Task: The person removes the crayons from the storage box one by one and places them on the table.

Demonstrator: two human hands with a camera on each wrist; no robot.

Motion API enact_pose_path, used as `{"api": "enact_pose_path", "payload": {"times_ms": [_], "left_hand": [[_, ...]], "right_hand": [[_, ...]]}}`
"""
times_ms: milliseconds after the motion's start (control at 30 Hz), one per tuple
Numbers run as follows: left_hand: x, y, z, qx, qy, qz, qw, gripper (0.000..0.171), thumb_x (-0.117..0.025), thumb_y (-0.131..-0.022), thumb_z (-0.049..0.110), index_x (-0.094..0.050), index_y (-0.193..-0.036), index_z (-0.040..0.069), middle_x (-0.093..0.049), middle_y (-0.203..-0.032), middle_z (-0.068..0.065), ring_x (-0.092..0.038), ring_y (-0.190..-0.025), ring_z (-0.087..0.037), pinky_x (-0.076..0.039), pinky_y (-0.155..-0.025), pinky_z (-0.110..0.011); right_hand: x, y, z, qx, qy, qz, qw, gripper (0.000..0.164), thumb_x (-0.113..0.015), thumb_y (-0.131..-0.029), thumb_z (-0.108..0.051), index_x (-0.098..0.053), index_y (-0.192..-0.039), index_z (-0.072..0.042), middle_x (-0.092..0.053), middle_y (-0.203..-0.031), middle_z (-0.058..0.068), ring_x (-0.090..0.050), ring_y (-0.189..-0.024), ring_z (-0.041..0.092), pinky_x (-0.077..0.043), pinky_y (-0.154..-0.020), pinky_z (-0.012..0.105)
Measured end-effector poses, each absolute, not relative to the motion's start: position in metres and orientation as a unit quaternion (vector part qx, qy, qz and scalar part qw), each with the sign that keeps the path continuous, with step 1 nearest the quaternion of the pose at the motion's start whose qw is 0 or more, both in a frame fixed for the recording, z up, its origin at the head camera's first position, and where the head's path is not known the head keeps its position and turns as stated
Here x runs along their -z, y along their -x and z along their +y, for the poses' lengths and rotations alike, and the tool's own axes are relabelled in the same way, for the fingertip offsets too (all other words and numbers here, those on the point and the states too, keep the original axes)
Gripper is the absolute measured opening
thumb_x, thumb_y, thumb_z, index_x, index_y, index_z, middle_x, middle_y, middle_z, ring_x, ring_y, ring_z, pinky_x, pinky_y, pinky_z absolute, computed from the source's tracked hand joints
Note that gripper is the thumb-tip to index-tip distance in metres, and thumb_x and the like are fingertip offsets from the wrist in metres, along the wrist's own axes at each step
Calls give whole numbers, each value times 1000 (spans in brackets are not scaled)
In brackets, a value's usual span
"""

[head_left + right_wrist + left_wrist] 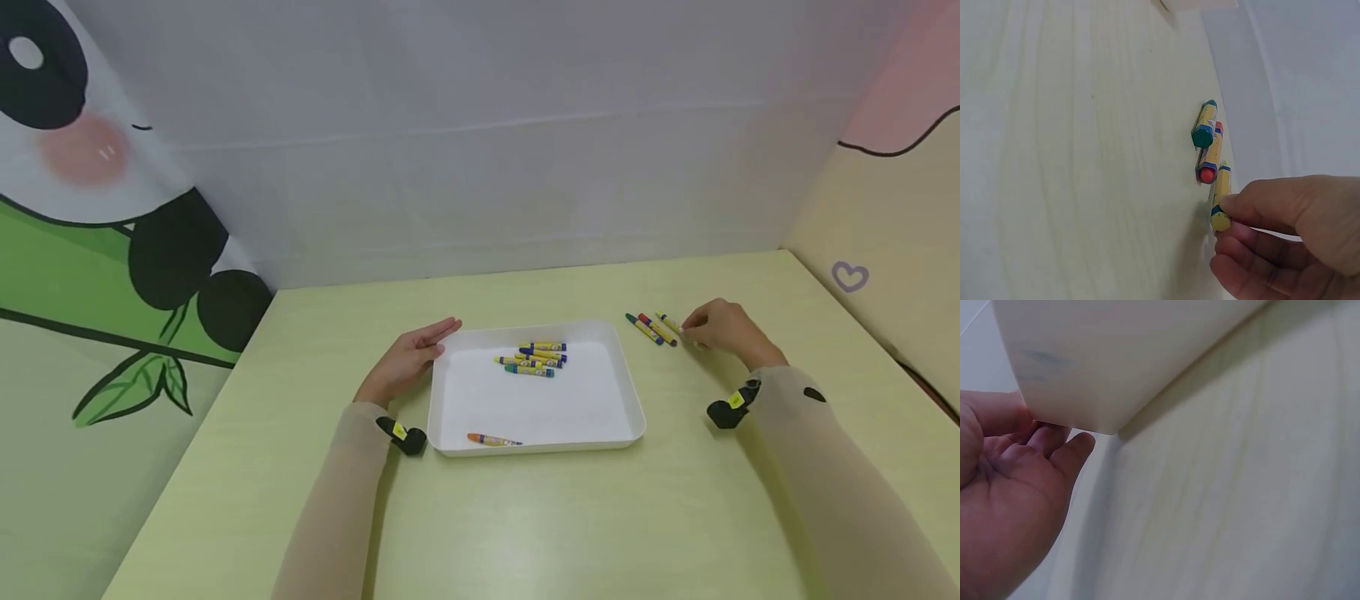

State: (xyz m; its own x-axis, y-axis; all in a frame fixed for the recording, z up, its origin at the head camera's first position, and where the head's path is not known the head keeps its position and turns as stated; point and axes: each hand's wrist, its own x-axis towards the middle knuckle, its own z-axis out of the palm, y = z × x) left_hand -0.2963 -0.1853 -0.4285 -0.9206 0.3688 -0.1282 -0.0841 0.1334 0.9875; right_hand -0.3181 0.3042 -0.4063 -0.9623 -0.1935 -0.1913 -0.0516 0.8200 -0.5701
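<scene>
In the head view my right hand [726, 327] is at the right end of a small group of crayons on the table. Its thumb and fingers pinch a yellow crayon [1222, 190]. Beside that one lie a red crayon [1211, 155] and a green crayon [1205, 125]. My left hand [408, 360] is at the left side of a white tray [630, 400], its fingers extended past the far left corner and its thumb against the tray's edge. Inside the tray lie several crayons [534, 361] in a cluster, and an orange crayon [491, 439] near the front wall.
The pale wood-grain table [555, 525] ends at a whitish backdrop [525, 200] behind the tray. A printed cartoon panel [112, 275] stands on the left, and a beige panel [885, 217] with a purple heart on the right.
</scene>
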Motion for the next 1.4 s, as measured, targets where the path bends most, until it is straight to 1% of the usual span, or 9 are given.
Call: {"api": "enact_pose_path", "payload": {"times_ms": [233, 467, 600, 700, 800, 900, 1033, 1233, 1400], "left_hand": [[429, 295, -185, -650, -96, 733, 174, 51, -40, -101, -1, -35, -150, 13, -34, -156, 0, -21, -147, -16, -24, -118, -40], [428, 296, -185, -645, -95, 739, 172, 51, -40, -101, -1, -35, -150, 14, -35, -155, 1, -22, -147, -15, -24, -118, -39], [427, 295, -185, -643, -91, 741, 171, 51, -41, -101, 0, -36, -150, 15, -35, -155, 2, -23, -146, -14, -25, -117, -38], [428, 296, -185, -643, -86, 741, 171, 51, -41, -101, 0, -37, -149, 15, -36, -154, 3, -24, -146, -13, -25, -117, -37], [429, 296, -185, -643, -87, 741, 171, 51, -40, -101, 0, -36, -150, 15, -36, -155, 2, -23, -146, -14, -25, -117, -37], [429, 296, -185, -643, -92, 740, 172, 51, -39, -101, -1, -35, -150, 14, -35, -155, 1, -22, -146, -15, -24, -117, -38], [430, 297, -186, -644, -93, 740, 171, 51, -39, -101, -1, -34, -150, 13, -34, -155, 1, -22, -146, -15, -24, -117, -38], [432, 298, -186, -645, -91, 740, 169, 51, -40, -101, -1, -36, -150, 14, -36, -155, 1, -24, -146, -15, -26, -116, -36], [432, 298, -186, -642, -95, 742, 167, 51, -39, -101, -1, -35, -150, 13, -35, -155, 1, -23, -146, -16, -26, -116, -37]], "right_hand": [[410, 318, 305, 291, 72, 945, 129, 31, -58, -93, -15, -64, -110, 10, -67, -95, 17, -57, -78, 21, -48, -65, 28], [405, 318, 303, 291, 75, 944, 132, 32, -59, -92, -16, -65, -110, 10, -68, -93, 16, -58, -79, 22, -48, -66, 29], [398, 317, 301, 292, 81, 945, 122, 32, -58, -92, -16, -64, -110, 10, -69, -94, 18, -61, -80, 24, -51, -66, 31], [392, 317, 298, 289, 85, 947, 109, 32, -58, -93, -17, -64, -110, 10, -68, -98, 22, -63, -83, 27, -52, -67, 35], [385, 317, 293, 282, 90, 950, 99, 32, -58, -94, -18, -64, -111, 9, -67, -104, 24, -63, -90, 32, -53, -71, 40], [378, 317, 287, 278, 99, 951, 89, 32, -58, -95, -19, -65, -111, 7, -66, -110, 25, -62, -97, 36, -52, -78, 47], [368, 318, 274, 283, 117, 949, 79, 32, -58, -95, -20, -65, -114, 4, -66, -113, 23, -61, -102, 37, -50, -84, 51], [355, 315, 247, 298, 144, 941, 76, 30, -59, -95, -22, -67, -115, 0, -68, -111, 17, -62, -100, 32, -50, -85, 47], [349, 313, 222, 311, 170, 932, 75, 26, -61, -94, -19, -68, -114, -4, -69, -110, 15, -63, -97, 28, -52, -83, 42]]}}
